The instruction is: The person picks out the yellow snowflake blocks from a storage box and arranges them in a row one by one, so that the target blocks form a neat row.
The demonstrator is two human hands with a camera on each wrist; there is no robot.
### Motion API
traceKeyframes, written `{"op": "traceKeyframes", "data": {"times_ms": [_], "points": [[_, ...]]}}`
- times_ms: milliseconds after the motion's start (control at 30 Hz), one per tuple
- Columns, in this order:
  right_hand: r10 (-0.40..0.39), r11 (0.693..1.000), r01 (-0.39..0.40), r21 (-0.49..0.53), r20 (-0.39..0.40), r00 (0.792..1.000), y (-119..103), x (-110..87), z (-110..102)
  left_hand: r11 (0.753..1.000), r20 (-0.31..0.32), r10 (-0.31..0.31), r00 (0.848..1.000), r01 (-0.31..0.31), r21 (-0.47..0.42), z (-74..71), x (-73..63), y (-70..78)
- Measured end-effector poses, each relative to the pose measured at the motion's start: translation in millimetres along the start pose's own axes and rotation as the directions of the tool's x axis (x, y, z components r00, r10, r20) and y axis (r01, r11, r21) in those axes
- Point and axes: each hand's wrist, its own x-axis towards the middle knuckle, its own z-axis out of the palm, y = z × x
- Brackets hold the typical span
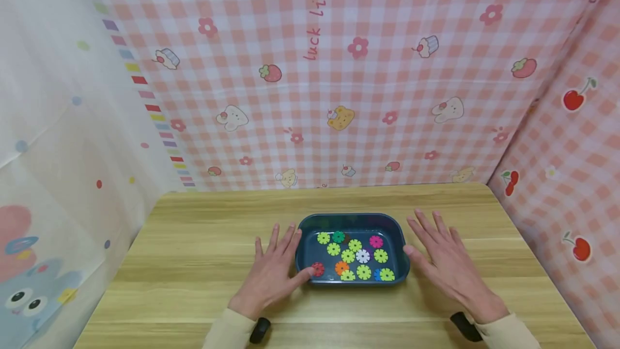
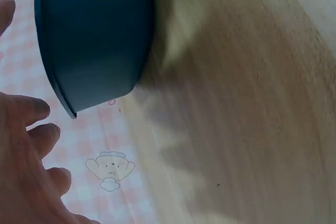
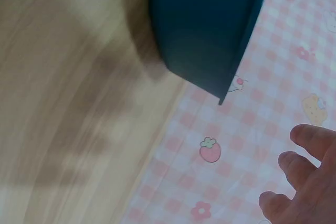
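A dark blue rectangular tub with rounded corners stands on the wooden table. Inside lie several notched plastic discs, mostly yellow-green like this yellow-green disc, plus a red disc, an orange disc, a white disc and a magenta disc. My left hand is at the tub's left side, fingers spread, its thumb tip overlapping the front left corner. On the other side my right hand has its fingers extended, thumb close by the right rim. In both wrist views the tub's outer wall shows beside loose fingers.
The light wood table extends around the tub. Behind it hangs a pink checked cloth, with a white patterned curtain on the left and another checked cloth on the right. Black bands circle the wrists.
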Motion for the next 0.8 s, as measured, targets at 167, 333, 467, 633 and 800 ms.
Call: {"op": "traceKeyframes", "data": {"times_ms": [167,333,467,633,800], "points": [[0.001,0.999,-0.001,0.034,0.004,1.000,-4.5,4.0,-0.8,1.000,0.017,-0.005,1.000,0.005,0.002,2.6,1.2,0.5],[-0.016,0.997,0.015,0.081,0.001,1.000,-11.4,8.1,-1.5,1.000,0.025,0.000,1.000,0.000,0.005,5.4,1.0,0.2],[-0.030,0.993,0.030,0.118,0.003,1.000,-16.1,10.2,-2.0,1.000,0.023,0.009,1.000,-0.009,-0.002,6.7,0.9,0.0],[-0.051,0.987,0.049,0.152,0.013,0.999,-21.7,15.2,-3.7,1.000,0.031,0.002,1.000,-0.002,-0.014,8.2,1.5,0.2],[-0.069,0.982,0.060,0.179,0.045,0.997,-33.0,23.3,-6.7,1.000,0.043,-0.012,0.999,0.012,-0.005,9.2,2.0,1.3]]}}
